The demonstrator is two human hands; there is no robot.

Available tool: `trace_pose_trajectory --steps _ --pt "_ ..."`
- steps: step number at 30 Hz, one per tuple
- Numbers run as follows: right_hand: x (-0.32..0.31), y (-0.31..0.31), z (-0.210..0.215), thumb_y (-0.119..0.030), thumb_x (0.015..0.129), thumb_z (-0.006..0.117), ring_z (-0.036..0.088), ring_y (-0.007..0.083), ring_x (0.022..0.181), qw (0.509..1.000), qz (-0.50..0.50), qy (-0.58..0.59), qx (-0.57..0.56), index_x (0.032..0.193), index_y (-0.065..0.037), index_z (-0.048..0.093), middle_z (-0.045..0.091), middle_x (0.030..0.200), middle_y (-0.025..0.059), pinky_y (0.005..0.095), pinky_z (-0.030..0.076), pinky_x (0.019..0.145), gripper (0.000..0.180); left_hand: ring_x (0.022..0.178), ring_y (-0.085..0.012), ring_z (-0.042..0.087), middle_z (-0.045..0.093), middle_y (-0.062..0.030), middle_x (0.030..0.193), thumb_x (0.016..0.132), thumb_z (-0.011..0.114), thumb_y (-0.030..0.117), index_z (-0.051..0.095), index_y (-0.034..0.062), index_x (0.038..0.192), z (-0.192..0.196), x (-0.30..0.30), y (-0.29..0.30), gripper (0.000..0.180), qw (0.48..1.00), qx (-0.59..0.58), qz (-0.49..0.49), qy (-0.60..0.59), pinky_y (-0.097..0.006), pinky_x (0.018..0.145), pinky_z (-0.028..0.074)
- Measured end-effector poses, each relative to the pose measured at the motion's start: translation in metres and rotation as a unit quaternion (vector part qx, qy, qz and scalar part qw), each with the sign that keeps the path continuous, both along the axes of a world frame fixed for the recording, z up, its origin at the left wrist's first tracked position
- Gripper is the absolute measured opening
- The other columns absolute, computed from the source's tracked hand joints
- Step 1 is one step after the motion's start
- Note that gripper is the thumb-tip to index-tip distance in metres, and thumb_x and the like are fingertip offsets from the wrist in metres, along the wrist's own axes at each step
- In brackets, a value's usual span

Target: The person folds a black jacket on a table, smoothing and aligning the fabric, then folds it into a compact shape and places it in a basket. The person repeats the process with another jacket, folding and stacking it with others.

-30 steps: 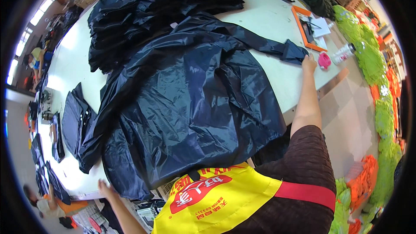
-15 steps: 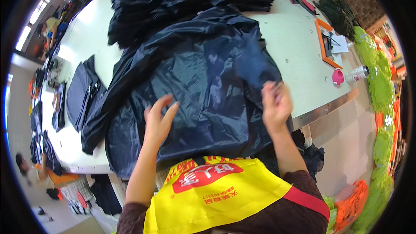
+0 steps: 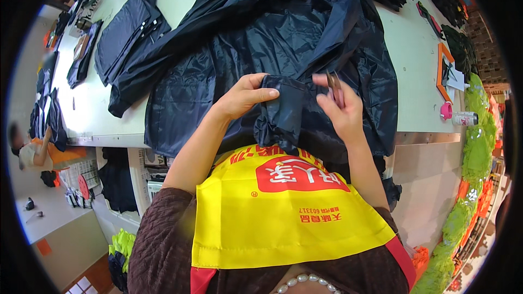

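My left hand (image 3: 244, 98) pinches the dark sleeve end (image 3: 283, 110) at its upper corner, thumb lying over the cloth. This piece is in front of me, above the near part of the dark jacket (image 3: 234, 57); its long axis runs nearly straight from its upper edge down toward my yellow apron (image 3: 294, 226). My right hand (image 3: 346, 113), just beside, is curled around small snips (image 3: 335, 91), pointing away from me.
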State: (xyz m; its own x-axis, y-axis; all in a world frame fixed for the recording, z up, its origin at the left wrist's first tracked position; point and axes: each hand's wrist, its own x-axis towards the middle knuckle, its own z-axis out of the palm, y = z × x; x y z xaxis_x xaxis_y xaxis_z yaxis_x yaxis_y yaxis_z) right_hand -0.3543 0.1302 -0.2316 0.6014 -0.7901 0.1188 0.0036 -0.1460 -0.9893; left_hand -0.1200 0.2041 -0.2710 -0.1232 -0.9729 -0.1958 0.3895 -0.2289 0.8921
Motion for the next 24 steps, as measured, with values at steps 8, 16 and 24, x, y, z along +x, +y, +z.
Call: trace_pose_trajectory --steps 8,16,24 --pt "0.041 -0.009 -0.023 -0.022 0.086 0.065 0.055 0.0064 0.072 0.959 0.104 0.03 0.26 0.1 -0.002 0.063 0.06 0.081 -0.0007 0.0192 0.044 0.067 0.025 0.076 -0.0086 0.062 0.066 -0.0029 0.086 0.081 0.069 0.012 0.066 0.002 0.095 0.009 0.004 0.034 0.017 0.996 0.055 0.034 0.055 -0.02 0.074 0.049" --pt "0.069 0.012 0.02 -0.015 0.081 0.069 0.06 0.0109 0.075 0.987 0.113 0.101 0.046 0.098 -0.001 0.065 0.065 0.086 0.0049 0.0195 0.046 0.071 0.024 0.074 -0.008 0.06 0.066 -0.0028 0.084 0.083 0.066 0.013 0.066 0.0019 0.094 0.019 0.012 0.045 0.015 0.998 0.03 0.028 -0.04 -0.019 0.071 0.047" --pt "0.079 0.02 0.018 -0.001 0.071 0.067 0.065 0.0234 0.074 0.867 0.05 0.077 -0.489 0.09 -0.005 0.063 0.065 0.09 0.008 0.0288 0.053 0.061 0.02 0.068 -0.0076 0.059 0.062 -0.0002 0.074 0.086 0.058 0.016 0.063 0.0057 0.08 0.022 0.01 0.043 0.012 0.983 0.083 0.115 0.12 -0.02 0.061 0.045"
